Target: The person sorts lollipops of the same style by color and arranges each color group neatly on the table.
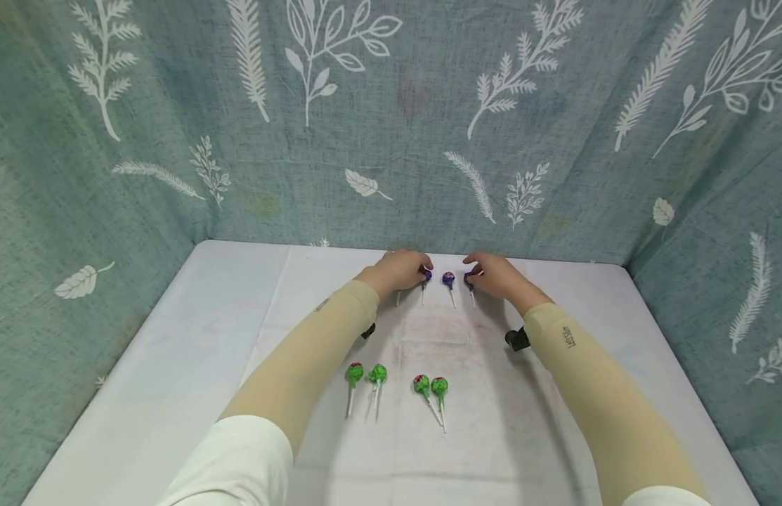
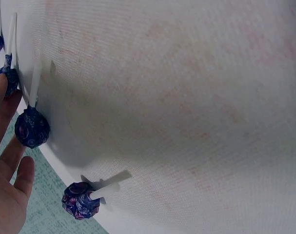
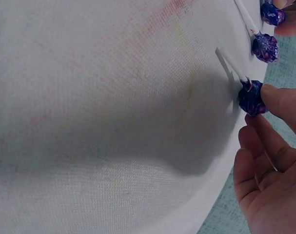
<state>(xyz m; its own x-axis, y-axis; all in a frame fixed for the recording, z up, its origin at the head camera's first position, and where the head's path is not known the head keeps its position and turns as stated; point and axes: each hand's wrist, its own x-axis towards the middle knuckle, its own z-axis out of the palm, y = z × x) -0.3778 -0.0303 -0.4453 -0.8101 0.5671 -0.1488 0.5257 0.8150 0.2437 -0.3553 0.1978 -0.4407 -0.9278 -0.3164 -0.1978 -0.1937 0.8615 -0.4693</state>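
White fabric topped the worktop. Nearest, four green-wrapped lollipops lay in two pairs, well short of the far edge. Along that edge, the left hand pinched one purple-wrapped lollipop, the right hand another purple lollipop; a third lollipop lay between, two further lollipops leftward. Behind hung a leaf-print curtain.

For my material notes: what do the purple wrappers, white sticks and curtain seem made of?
Purple wrappers: probably thin plastic film, shiny, with crinkles and highlights. White sticks: smooth, straight; plastic or paper, unclear. Curtain: likely matte woven cloth, weave showing.
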